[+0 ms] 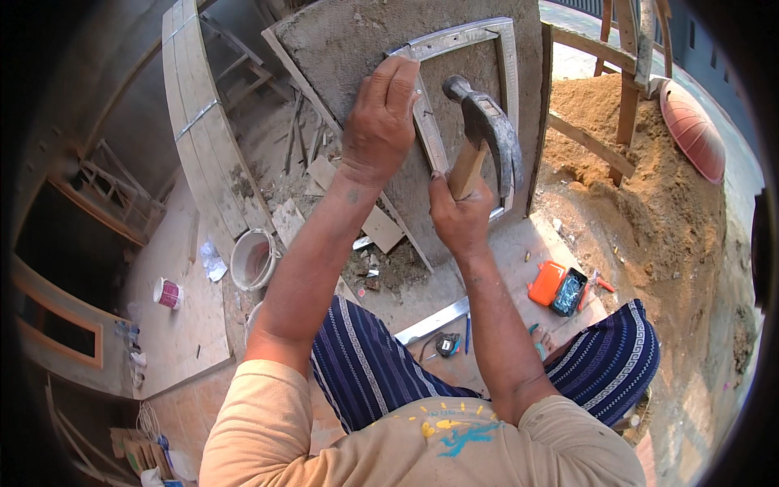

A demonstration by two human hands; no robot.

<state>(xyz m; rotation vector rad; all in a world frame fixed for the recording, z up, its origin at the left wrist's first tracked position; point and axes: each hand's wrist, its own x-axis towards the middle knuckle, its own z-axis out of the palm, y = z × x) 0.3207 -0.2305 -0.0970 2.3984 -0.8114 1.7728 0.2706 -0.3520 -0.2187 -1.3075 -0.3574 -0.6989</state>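
My right hand [459,213] is closed around the wooden handle of a claw hammer [497,134]. The hammer's steel head is raised in front of a silvery metal frame [508,65], covering part of it. This four-sided frame of narrow strips lies against a grey, cement-coated board [349,40]. At the frame's upper left corner, my left hand [380,114] has its fingers bent and pressed over the metal strip. Whether a nail is pinched under those fingers is hidden.
An orange case [547,282], a small dark-lidded box [570,292], a tape measure [445,345] and a metal strip [434,320] lie near my knees. Left are a white bucket [254,260] and long planks [203,130]. Right are sand [665,211] and a pink basin [691,130].
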